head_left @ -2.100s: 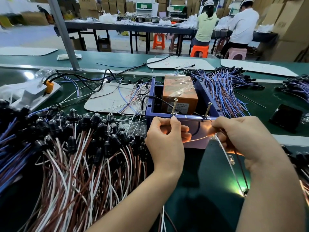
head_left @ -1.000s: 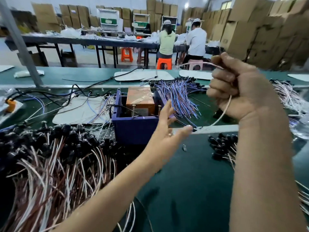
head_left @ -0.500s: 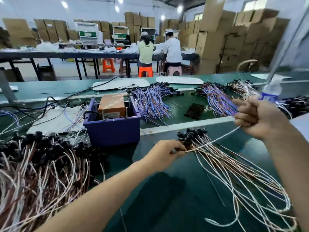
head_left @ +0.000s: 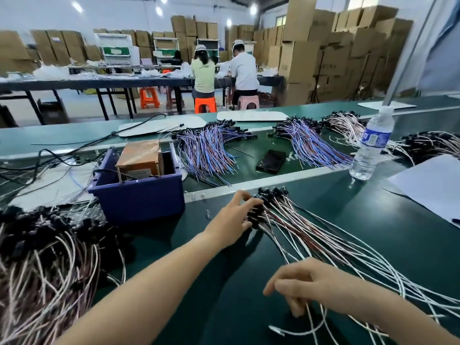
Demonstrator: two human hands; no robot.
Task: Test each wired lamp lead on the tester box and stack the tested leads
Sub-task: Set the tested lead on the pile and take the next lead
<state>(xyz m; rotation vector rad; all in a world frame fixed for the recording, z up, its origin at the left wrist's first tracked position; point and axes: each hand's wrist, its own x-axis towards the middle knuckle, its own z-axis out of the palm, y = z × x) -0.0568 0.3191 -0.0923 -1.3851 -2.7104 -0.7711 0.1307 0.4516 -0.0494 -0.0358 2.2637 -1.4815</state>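
Note:
The tester, an orange box (head_left: pixel 139 158) in a blue bin (head_left: pixel 139 197), stands left of centre on the green bench. To its right lies the stack of tested leads (head_left: pixel 316 237), black sockets toward the bin, white and brown wires fanning to the lower right. My left hand (head_left: pixel 232 219) rests against the socket ends, fingers curved loosely on them. My right hand (head_left: pixel 306 285) hovers over the wire tails with relaxed, spread fingers, gripping nothing. A large pile of similar leads (head_left: pixel 44 257) fills the lower left.
Behind the bench rail lie bundles of blue-purple leads (head_left: pixel 206 150), a black phone (head_left: pixel 271 160) and more wire bundles. A water bottle (head_left: pixel 371 145) stands at the right, a white sheet (head_left: pixel 433 185) beside it. Two people sit at a far table.
The lead that both hands held stretched out now lies on the stack. My right hand let go and dropped to the wire tails; my left hand moved onto the sockets.

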